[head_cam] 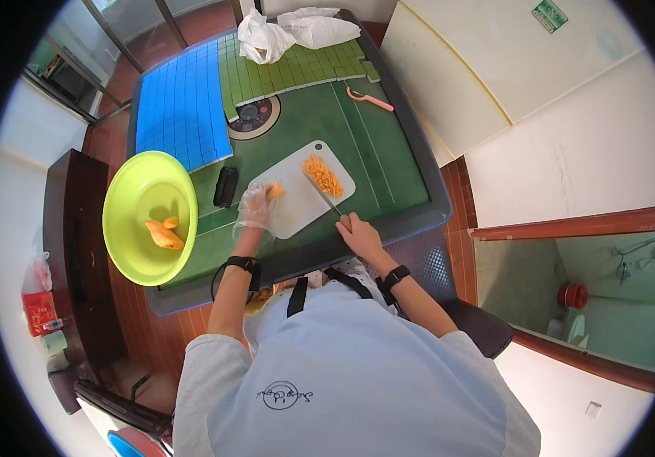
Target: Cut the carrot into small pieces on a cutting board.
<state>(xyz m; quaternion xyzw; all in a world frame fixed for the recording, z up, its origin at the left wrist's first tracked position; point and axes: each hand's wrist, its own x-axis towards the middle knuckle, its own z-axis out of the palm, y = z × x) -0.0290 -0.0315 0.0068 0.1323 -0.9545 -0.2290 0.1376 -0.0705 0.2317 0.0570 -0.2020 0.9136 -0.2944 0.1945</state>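
On a white cutting board [293,211] lies a heap of finely cut orange pieces [324,176], near the end with the round hole. My right hand [360,237] grips the handle of a kitchen knife [327,200], its blade resting along the near side of the heap. A clear plastic glove covers my left hand [255,207], whose fingers hold a small orange chunk [275,190] at the board's left edge. The chunk sits apart from the blade. It looks like a peeled root vegetable, but its exact kind cannot be told.
A yellow-green basin [113,223] holding peeled orange pieces [164,233] stands at the left. Beside the board is a black case [226,187]. A pink peeler [370,99] lies at the far right. Blue and green tiles [184,103] and white plastic bags [316,28] cover the table's far end.
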